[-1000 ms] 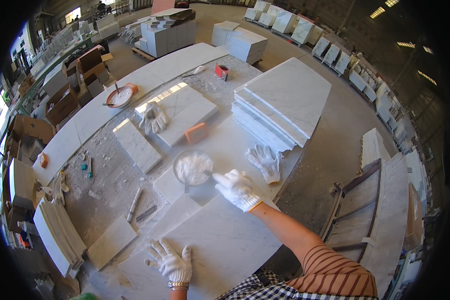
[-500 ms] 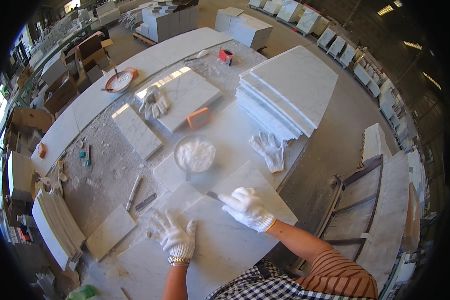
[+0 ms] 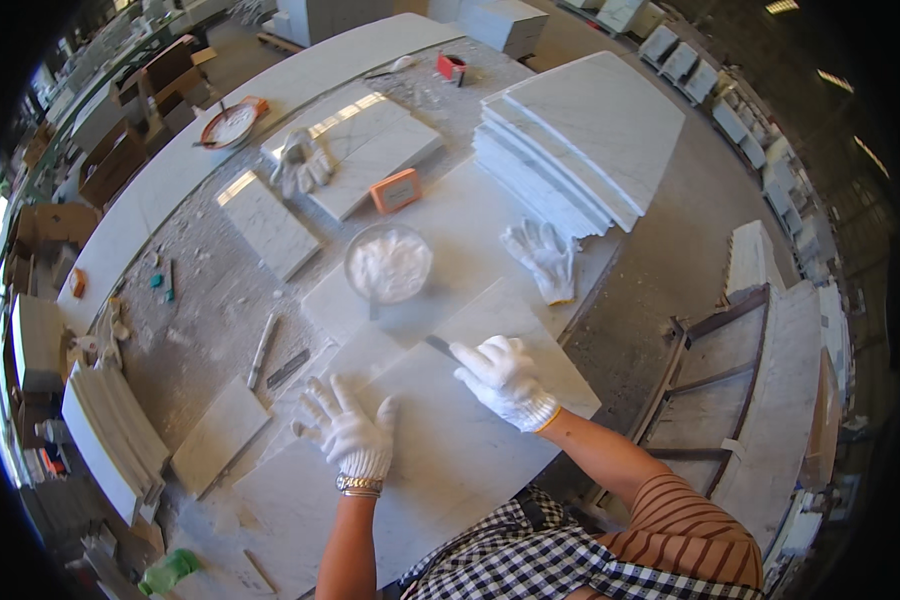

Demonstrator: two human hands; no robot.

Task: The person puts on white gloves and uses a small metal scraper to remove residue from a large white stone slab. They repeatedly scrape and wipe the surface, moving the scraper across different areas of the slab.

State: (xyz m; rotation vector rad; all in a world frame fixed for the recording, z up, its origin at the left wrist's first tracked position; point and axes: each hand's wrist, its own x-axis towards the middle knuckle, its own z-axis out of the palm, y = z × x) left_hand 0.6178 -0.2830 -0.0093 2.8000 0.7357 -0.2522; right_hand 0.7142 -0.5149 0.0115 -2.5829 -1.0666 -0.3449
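My left hand, in a white knit glove, lies with its fingers spread on a white marble slab in front of me. In my gloved right hand I grip a scraper; its flat grey blade pokes out at the fingertips and lies near the slab's far edge. Its handle is hidden in the fist. Beyond the slab stands a clear bowl of white paste or powder. An orange block sits behind the bowl, and a loose white glove lies to its right.
A stack of marble slabs rises at the far right of the table. Thin tiles stand at the left. A marker-like stick, a grey metal strip and dusty debris lie left of centre. A wooden-framed rack stands to the right.
My view has tilted down a little, so the bowl and table sit higher in the picture. My right hand, blade still in it, has shifted slightly along the slab's far edge; the left stays spread.
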